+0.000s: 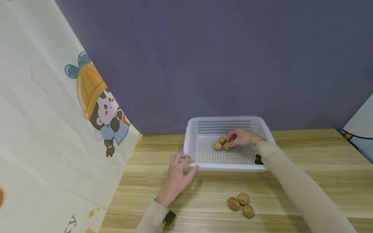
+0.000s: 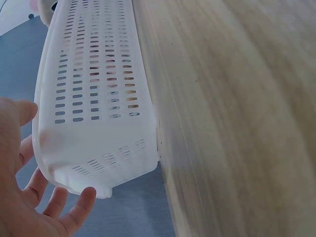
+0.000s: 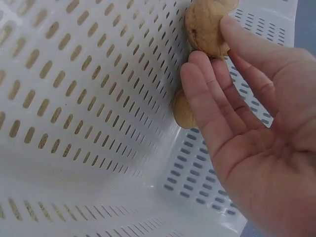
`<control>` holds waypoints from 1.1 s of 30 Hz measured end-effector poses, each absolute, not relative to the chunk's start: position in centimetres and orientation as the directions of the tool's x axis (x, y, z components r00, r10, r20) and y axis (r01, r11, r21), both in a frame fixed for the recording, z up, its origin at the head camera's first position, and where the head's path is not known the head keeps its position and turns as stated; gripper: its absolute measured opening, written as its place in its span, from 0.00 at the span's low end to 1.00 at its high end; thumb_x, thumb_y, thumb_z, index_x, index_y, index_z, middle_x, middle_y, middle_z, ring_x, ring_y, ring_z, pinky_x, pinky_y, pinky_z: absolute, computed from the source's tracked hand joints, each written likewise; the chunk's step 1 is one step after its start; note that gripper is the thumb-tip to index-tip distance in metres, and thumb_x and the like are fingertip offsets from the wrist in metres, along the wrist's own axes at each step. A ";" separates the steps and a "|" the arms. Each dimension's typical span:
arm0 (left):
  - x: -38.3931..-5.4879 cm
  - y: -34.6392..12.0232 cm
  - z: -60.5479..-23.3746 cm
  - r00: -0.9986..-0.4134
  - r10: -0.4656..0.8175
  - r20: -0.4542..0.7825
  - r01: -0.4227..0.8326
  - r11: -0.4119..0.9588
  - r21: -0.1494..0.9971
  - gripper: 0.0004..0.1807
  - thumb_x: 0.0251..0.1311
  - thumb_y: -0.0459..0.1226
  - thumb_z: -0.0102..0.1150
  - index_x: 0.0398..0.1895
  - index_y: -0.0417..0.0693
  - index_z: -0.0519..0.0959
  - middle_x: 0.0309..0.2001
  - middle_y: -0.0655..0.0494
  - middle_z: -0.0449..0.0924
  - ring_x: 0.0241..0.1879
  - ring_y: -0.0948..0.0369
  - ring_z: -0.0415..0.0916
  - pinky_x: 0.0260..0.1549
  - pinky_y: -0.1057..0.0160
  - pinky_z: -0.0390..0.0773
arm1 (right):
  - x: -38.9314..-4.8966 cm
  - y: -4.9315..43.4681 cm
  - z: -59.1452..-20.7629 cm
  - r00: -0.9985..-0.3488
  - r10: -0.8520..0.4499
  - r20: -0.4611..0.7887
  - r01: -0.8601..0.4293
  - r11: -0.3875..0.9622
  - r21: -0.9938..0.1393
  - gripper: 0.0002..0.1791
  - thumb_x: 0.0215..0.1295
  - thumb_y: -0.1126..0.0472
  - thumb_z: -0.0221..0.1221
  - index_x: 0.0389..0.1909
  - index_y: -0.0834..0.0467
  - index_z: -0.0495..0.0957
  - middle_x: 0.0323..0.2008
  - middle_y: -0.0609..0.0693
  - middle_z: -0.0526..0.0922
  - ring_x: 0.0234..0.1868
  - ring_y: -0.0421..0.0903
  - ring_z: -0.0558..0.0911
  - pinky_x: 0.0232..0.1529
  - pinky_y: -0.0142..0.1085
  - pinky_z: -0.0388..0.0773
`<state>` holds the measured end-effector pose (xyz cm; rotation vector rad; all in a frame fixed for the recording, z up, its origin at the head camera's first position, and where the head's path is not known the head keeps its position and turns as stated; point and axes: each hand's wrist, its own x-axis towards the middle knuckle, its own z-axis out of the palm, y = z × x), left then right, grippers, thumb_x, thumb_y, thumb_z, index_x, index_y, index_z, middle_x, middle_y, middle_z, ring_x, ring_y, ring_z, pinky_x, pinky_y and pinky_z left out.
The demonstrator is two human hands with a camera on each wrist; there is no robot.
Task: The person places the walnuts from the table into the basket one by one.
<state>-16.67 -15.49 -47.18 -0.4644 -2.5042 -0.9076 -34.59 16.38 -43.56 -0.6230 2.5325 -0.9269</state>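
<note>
A white perforated plastic basket (image 1: 230, 166) stands on the wooden table, several walnuts (image 1: 217, 147) grouped on its floor. My right hand (image 1: 242, 137) reaches inside. It pinches a walnut (image 3: 205, 28) with the thumb on the shell and the fingertips close by; the fingers hide part of it in the head view. Another walnut (image 3: 184, 109) shows behind those fingers. At the basket's near left corner, my left hand (image 1: 176, 174) touches the rim with loosely spread fingers, thumb toward the near side. In the left wrist view, its fingers (image 2: 81, 210) surround that corner.
Three walnuts (image 1: 243, 198) lie together on the table (image 1: 204, 200) in front of the basket. A dark blue-grey backdrop (image 1: 215, 64) rises behind it. On the left hangs a pale sheet (image 1: 43, 129) with a cartoon figure. Small black devices sit at both wrists.
</note>
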 end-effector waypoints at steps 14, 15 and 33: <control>-16.8 -15.1 -47.6 -0.833 0.157 0.531 0.458 0.734 0.501 0.12 0.64 0.46 0.72 0.44 0.51 0.87 0.53 0.54 0.79 0.62 0.52 0.71 0.63 0.45 0.78 | -34.7 17.6 -42.7 -0.798 -0.545 -0.255 -0.278 0.710 -0.646 0.20 0.70 0.59 0.68 0.57 0.67 0.83 0.50 0.61 0.88 0.42 0.48 0.87 0.46 0.45 0.89; -16.8 -15.1 -47.6 -0.832 0.155 0.533 0.458 0.734 0.501 0.12 0.64 0.46 0.73 0.44 0.51 0.87 0.53 0.54 0.79 0.62 0.52 0.71 0.63 0.45 0.78 | -34.6 17.6 -42.4 -0.799 -0.543 -0.259 -0.281 0.717 -0.637 0.20 0.71 0.60 0.67 0.57 0.68 0.83 0.50 0.61 0.89 0.42 0.48 0.87 0.45 0.44 0.88; -16.8 -15.2 -47.8 -0.842 0.138 0.522 0.445 0.725 0.526 0.12 0.64 0.46 0.73 0.44 0.50 0.87 0.55 0.53 0.78 0.64 0.51 0.70 0.64 0.44 0.78 | -29.8 15.8 -35.0 -0.806 -0.591 0.000 -0.458 0.625 -0.632 0.19 0.76 0.56 0.63 0.62 0.60 0.82 0.56 0.57 0.88 0.57 0.56 0.86 0.57 0.53 0.84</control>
